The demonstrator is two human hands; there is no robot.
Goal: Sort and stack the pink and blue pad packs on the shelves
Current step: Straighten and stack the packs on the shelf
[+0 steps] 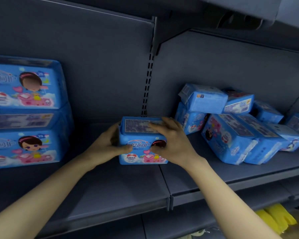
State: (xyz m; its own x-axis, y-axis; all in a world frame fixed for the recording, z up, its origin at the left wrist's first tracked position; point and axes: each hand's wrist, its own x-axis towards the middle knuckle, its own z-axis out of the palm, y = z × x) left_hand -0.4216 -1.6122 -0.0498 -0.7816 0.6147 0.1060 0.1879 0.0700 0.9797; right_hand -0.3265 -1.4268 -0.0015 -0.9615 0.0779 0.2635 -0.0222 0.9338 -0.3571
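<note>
Hands meet on one blue pack (138, 130) at the middle of the grey shelf (114, 183). The pack stands upright with its printed front towards the camera and its label side up. It sits just in front of the slotted post (148, 83), where the two shelf boards join, and its lower edge appears to rest on the shelf.

The left hand (107, 144) grips the pack's left side, its fingers curled round the edge and its thumb laid across the front. The right hand (173, 142) grips from the right, with fingers over the top label and the thumb pressed on the front, close to the left thumb. Both forearms reach in from below.

At the far left a neat stack (26, 111) of blue packs stands on the same shelf, well apart from the held pack. Its top and bottom packs show their fronts and a flat one lies between them. To the right a loose heap (236, 131) of blue packs lies on the other board. These packs are tilted and overlapping, and the nearest one is just beside the right hand. On the shelf below, at the lower right, something yellow (276, 218) shows; what it is I cannot tell.
</note>
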